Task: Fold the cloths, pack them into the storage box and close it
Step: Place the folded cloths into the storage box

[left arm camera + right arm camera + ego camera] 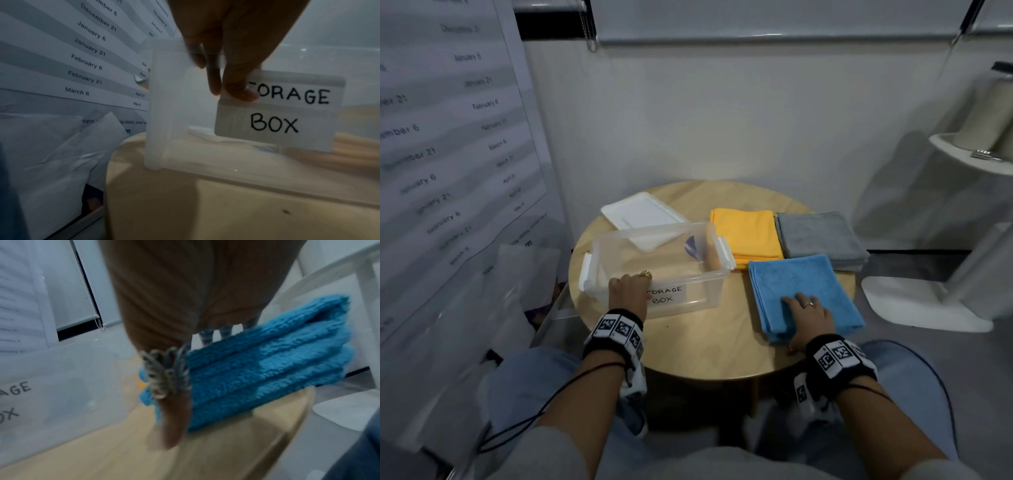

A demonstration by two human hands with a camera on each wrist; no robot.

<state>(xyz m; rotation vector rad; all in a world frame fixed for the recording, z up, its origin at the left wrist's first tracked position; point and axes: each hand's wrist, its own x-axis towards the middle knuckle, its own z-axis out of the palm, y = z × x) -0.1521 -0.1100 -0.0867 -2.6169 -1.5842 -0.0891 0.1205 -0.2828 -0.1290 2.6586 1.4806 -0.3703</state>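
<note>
— From the head, what do you see?
— The left hand (629,291) grips the storage box (657,267) rim, near the table (715,346) left edge. The right hand (810,320) pinches the folded blue cloth (804,291) at the front right edge.
— And the wrists?
— Left: fingers (213,78) curl inside the wall. Right: the thumb (174,418) presses the cloth's edge.

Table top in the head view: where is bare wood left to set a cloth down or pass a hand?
Bare wood lies along the near edge of the table, between the storage box and the blue cloth, and at the far rim behind the yellow cloth. The right half is crowded: yellow, grey cloth and blue lie close together.
</note>
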